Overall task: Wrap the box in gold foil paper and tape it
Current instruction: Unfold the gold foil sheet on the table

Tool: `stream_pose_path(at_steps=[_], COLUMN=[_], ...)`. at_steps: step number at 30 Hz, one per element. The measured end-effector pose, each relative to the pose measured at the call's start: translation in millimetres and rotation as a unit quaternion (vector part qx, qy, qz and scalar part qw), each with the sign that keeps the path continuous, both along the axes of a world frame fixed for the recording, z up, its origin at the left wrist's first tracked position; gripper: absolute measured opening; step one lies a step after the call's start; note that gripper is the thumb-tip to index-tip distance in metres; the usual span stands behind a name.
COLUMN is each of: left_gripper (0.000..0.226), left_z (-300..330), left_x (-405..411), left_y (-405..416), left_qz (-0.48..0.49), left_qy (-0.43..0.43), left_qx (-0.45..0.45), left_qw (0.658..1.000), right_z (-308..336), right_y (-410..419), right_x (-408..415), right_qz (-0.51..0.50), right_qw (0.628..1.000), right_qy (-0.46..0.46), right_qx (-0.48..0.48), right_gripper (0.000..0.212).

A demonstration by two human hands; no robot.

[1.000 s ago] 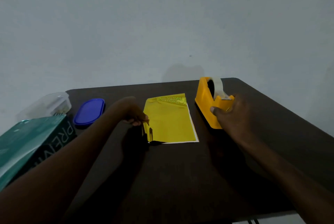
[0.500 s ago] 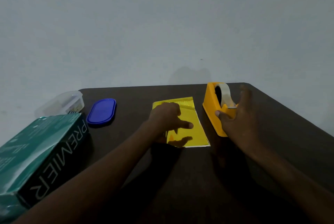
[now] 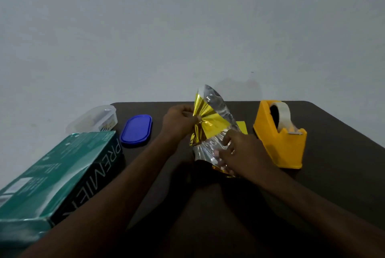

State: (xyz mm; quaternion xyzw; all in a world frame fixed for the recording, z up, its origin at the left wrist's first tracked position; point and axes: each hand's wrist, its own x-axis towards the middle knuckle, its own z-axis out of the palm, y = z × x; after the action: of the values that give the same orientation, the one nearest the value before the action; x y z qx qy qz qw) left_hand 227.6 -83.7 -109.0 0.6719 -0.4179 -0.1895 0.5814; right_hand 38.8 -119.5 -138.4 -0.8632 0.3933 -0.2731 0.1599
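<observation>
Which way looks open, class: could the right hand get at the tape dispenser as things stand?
Probably yes. The tape dispenser stands just right of the right hand, with bare table and nothing between them. The catch: that hand is pressing the gold foil paper, so it must let go first.

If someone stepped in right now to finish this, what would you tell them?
Left hand pinches the gold foil sheet, lifted off the table and crumpled. Right hand holds its lower part, silver side toward you. More yellow paper lies flat behind. The green box sits unwrapped at the left. The tape dispenser stands at the right, untouched. Done: foil picked up. Left: wrap the box, tape it.
</observation>
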Motion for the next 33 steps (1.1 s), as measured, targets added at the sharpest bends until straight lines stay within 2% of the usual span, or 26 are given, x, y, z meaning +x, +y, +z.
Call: stream_pose_path(at_steps=[3, 6, 8, 10, 11, 13, 14, 16, 17, 18, 20, 21, 23, 25, 26, 28, 30, 31, 33], left_gripper=[0.024, 0.022, 0.020, 0.024, 0.025, 0.025, 0.022, 0.014, 0.015, 0.018, 0.024, 0.028, 0.030, 0.023, 0.020, 0.018, 0.017, 0.015, 0.013], left_z=[1, 0, 4, 19, 28, 49, 56, 53, 46, 39, 29, 27, 26, 31, 36, 46, 52, 51, 40], left_x=[14, 19, 20, 8, -4, -34, -49, -65, -66, -62, -48, -41, -27, -24, -26, -37, -48, -51, -45], left_y=[10, 20, 27, 36, 41, 49, 51, 45, 40, 35, 30, 29, 28, 31, 31, 32, 29, 27, 19], left_qz=[0.020, 0.069, 0.112, 0.167, 0.189, 0.159, 0.109, 0.006, -0.021, -0.029, -0.018, -0.014, 0.014, 0.064, 0.095, 0.130, 0.054, -0.003, -0.067], left_qy=[0.072, 0.074, 0.047, -0.073, -0.168, -0.330, -0.390, -0.493, -0.533, -0.569, -0.618, -0.620, -0.598, -0.588, -0.585, -0.582, -0.554, -0.545, -0.559], left_qx=[-0.014, 0.026, 0.019, -0.067, -0.135, -0.238, -0.242, -0.171, -0.114, -0.050, 0.061, 0.107, 0.189, 0.211, 0.183, 0.055, -0.059, -0.059, 0.039], left_qw=[0.997, 0.995, 0.992, 0.981, 0.958, 0.899, 0.882, 0.853, 0.838, 0.820, 0.784, 0.777, 0.778, 0.778, 0.784, 0.801, 0.829, 0.837, 0.826], right_z=[-3, -5, -6, -7, -5, -2, -1, 3, 7, 11, 18, 22, 28, 31, 32, 30, 29, 31, 40], right_y=[-2, -3, -6, -10, -10, -11, -11, -10, -8, -7, -5, -4, -3, -5, -7, -14, -19, -22, -25], right_x=[7, 8, 8, 8, 7, 3, 2, 0, -1, -1, -2, -4, -7, -7, -6, -5, -3, -2, -2], right_qz=[-0.024, -0.027, -0.035, -0.022, -0.017, -0.007, 0.005, 0.020, 0.016, 0.002, -0.026, -0.038, -0.042, -0.036, -0.036, -0.030, -0.002, 0.017, 0.051], right_qw=[0.997, 0.993, 0.993, 0.991, 0.990, 0.991, 0.993, 0.996, 0.996, 0.995, 0.985, 0.979, 0.973, 0.969, 0.966, 0.964, 0.965, 0.965, 0.964], right_qy=[0.065, 0.092, 0.089, 0.090, 0.091, 0.073, 0.047, 0.016, 0.032, 0.061, 0.108, 0.124, 0.143, 0.154, 0.155, 0.149, 0.141, 0.142, 0.134], right_qx=[-0.045, -0.063, -0.065, -0.096, -0.106, -0.109, -0.105, -0.091, -0.078, -0.075, -0.130, -0.155, -0.177, -0.189, -0.202, -0.220, -0.222, -0.220, -0.226], right_gripper=[0.043, 0.034, 0.025, 0.011, 0.006, 0.005, 0.008, 0.010, 0.012, 0.014, 0.016, 0.014, 0.009, 0.009, 0.010, 0.017, 0.020, 0.021, 0.020])
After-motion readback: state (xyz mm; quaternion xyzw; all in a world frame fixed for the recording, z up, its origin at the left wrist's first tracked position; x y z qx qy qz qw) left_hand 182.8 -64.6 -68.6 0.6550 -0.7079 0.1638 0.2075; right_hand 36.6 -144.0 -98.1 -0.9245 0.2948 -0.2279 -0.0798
